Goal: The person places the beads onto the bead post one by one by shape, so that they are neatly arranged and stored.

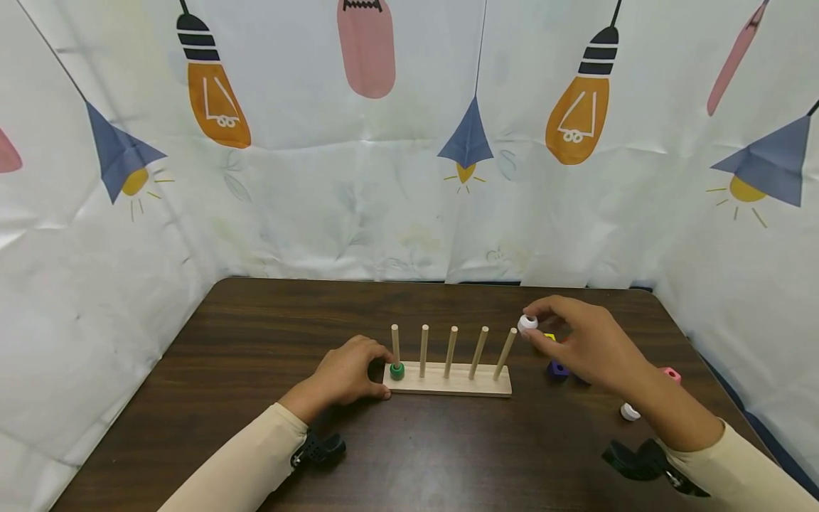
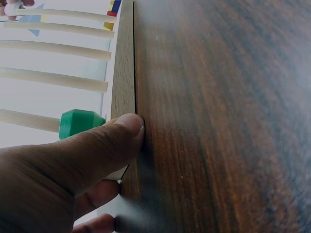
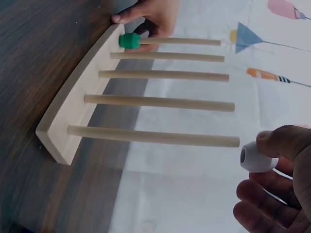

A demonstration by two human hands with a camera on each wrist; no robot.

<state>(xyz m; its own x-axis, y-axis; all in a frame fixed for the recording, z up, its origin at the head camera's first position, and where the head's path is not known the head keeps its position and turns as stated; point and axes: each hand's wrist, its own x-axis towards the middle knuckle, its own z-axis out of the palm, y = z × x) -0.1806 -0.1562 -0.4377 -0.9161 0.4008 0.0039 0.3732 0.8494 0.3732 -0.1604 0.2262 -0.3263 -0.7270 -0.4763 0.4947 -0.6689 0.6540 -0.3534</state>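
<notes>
A wooden peg board with several upright pegs lies on the table. My left hand grips its left end, the thumb against the front edge and the fingers behind. A green bead sits at the bottom of the leftmost peg, beside that hand. Between thumb and fingers, my right hand pinches a white bead. This bead is held up by the top of the rightmost peg, its hole facing the peg tip in the right wrist view.
Right of the board, partly under my right hand and forearm, lie loose beads: a yellow bead, a blue bead, a pink bead and another white bead. A patterned cloth hangs behind the dark wooden table.
</notes>
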